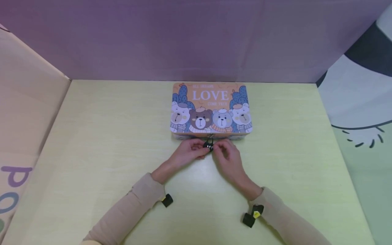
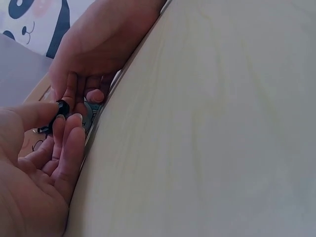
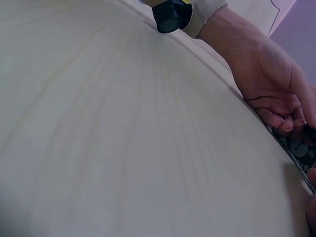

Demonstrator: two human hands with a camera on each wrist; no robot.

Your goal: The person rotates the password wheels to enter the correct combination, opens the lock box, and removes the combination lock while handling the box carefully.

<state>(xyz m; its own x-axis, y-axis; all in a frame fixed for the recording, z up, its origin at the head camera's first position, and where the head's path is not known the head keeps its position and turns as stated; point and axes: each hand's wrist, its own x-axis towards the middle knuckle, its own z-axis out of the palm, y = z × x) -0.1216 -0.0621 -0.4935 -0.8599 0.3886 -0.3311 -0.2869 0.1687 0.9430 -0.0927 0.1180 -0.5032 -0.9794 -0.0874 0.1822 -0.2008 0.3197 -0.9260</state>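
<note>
A small black combination padlock (image 1: 208, 146) with white marks on its dials is at the front of a tin box (image 1: 211, 98), its shackle up at the metal clasp (image 1: 210, 135). From the left, my left hand (image 1: 188, 153) pinches the padlock body between thumb and fingers. My right hand (image 1: 228, 158) has its thumb and forefinger closed at the padlock's right edge. In the left wrist view the padlock (image 2: 62, 107) is partly covered by fingertips of both hands. The right wrist view catches only a dark bit of the padlock (image 3: 310, 133) at its edge.
The closed box lid is printed with bears, cacti and the word LOVE. Beneath it is a pale wooden table (image 1: 116, 136), with a purple wall (image 1: 190, 41) along its far side. Black wrist cameras (image 1: 167, 200) are worn at both beige sleeves (image 1: 128, 207).
</note>
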